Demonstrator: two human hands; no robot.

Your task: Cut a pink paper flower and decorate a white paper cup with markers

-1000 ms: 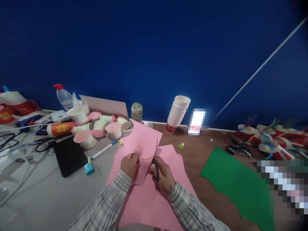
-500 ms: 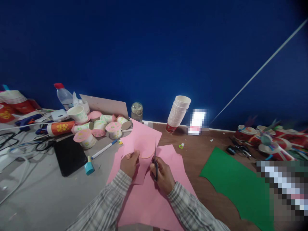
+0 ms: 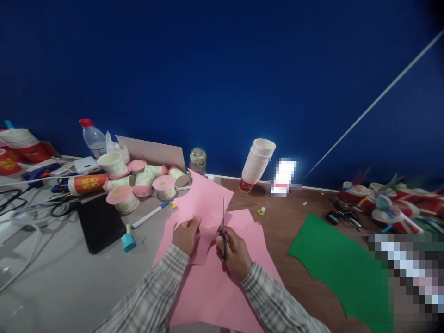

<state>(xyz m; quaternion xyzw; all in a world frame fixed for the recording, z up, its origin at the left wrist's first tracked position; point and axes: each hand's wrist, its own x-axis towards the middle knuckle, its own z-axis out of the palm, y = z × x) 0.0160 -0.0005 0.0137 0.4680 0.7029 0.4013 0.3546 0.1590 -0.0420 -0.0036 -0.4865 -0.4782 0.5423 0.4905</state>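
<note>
Since a second ago little has moved: the pink sheet (image 3: 203, 203) has tipped a bit more upright in my left hand (image 3: 186, 235) and the scissors (image 3: 224, 229) have crept slightly along the cut. The sheet is held up off the desk (image 3: 62, 277), its upper edge pointing away from me toward the blue wall. My left fingers (image 3: 192, 224) pinch its lower left edge, thumb on the near face. My right hand (image 3: 236, 252) is closed round the scissor handles; the blades point up and away, nearly shut as far as I can tell, biting the sheet just right of a curved line. So the cut runs on away from the right fingers, with the left hand just beside it, feeding paper in. Both hands are equally close to the sheet.

Beneath lies a second pink sheet (image 3: 222, 286), flat. Green paper (image 3: 333, 259) lies well apart to the right. Left: a pile of decorated paper cups (image 3: 138, 185), a marker (image 3: 151, 216), a black pad (image 3: 99, 224). A stack of cups (image 3: 256, 164) leans near the wall.
</note>
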